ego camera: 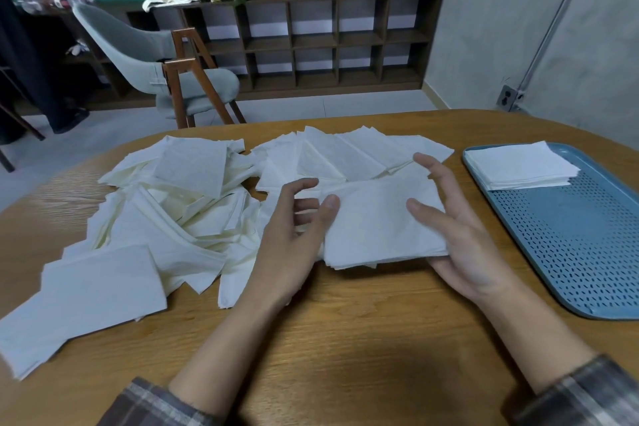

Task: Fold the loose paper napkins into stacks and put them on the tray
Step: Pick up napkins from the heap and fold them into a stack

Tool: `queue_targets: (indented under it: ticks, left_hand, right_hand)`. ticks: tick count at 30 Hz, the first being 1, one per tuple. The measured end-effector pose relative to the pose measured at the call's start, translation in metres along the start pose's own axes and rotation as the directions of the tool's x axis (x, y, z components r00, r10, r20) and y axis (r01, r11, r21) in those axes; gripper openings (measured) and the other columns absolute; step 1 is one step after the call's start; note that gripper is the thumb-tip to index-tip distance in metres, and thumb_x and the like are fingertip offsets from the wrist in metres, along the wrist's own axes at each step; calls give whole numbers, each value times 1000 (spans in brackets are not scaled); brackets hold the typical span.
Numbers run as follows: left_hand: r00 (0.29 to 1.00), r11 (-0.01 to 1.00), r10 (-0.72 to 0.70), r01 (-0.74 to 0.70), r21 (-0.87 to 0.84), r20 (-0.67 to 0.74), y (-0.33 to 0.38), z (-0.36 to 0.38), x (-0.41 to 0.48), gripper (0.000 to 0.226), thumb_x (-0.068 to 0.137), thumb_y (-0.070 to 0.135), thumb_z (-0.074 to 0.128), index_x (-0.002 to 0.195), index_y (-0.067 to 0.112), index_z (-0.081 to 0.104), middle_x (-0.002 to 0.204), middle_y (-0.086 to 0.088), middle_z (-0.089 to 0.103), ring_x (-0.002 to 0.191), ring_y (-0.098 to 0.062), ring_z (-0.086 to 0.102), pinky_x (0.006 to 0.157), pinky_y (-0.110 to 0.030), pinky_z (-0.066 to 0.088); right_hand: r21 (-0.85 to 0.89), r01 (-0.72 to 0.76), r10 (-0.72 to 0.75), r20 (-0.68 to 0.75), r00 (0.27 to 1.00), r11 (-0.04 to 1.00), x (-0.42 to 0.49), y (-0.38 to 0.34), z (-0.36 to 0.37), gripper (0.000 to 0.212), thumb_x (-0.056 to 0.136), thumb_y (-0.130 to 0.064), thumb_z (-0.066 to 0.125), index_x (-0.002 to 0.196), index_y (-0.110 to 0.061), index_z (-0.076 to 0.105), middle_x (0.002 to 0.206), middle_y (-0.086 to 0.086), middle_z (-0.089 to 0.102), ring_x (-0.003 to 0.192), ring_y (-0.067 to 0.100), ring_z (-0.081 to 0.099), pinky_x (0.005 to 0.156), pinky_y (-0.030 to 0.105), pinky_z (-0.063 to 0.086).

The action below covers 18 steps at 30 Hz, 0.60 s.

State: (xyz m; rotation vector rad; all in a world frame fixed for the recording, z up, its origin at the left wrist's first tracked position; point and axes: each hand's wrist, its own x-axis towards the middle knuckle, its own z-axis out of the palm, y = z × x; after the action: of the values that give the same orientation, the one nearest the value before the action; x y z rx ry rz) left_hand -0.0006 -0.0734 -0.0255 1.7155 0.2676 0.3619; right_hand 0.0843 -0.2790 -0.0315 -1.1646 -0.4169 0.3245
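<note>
Napkin stack (380, 225) lies flat at mid-desk (345, 322). Left grip (294, 228) released, thumb on the stack's left edge. Right grip (453, 232) released, fingers straight, thumb on top, palm at the right edge. Tray (570, 252) near right, perforated floor showing nearside; folded stack (518, 166) at its far end. Loose napkins (166, 218) crowd the left.

Left hand (294, 235) loosely curled, thumb (329, 209) stretched rightward; right hand (453, 228) palm turned inward, fingers (436, 170) spread nearly straight; both forearms (221, 349) reach forward.
</note>
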Motion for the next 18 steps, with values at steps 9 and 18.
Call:
queue_targets:
  ticks: [9, 18]
  left_hand:
    - [967, 997, 41, -21, -80, 252, 4, -2, -4, 60, 105, 20, 63, 145, 59, 41, 121, 8, 74, 108, -11, 73, 93, -28, 59]
    - [972, 992, 88, -106, 71, 218, -11, -5, 4, 28, 104, 12, 62, 123, 31, 71, 124, 20, 69, 109, -3, 67, 86, -18, 51]
  right_hand:
    - [-457, 38, -66, -46, 997, 888, 1, 10, -5, 44, 105, -13, 62, 136, -42, 54, 134, -14, 64, 128, 9, 59, 109, 35, 47]
    - [-528, 65, 12, 140, 990, 847, -2, 4, -6, 44, 93, -15, 75, 133, -34, 68, 134, -22, 66, 129, -3, 57, 100, 9, 42]
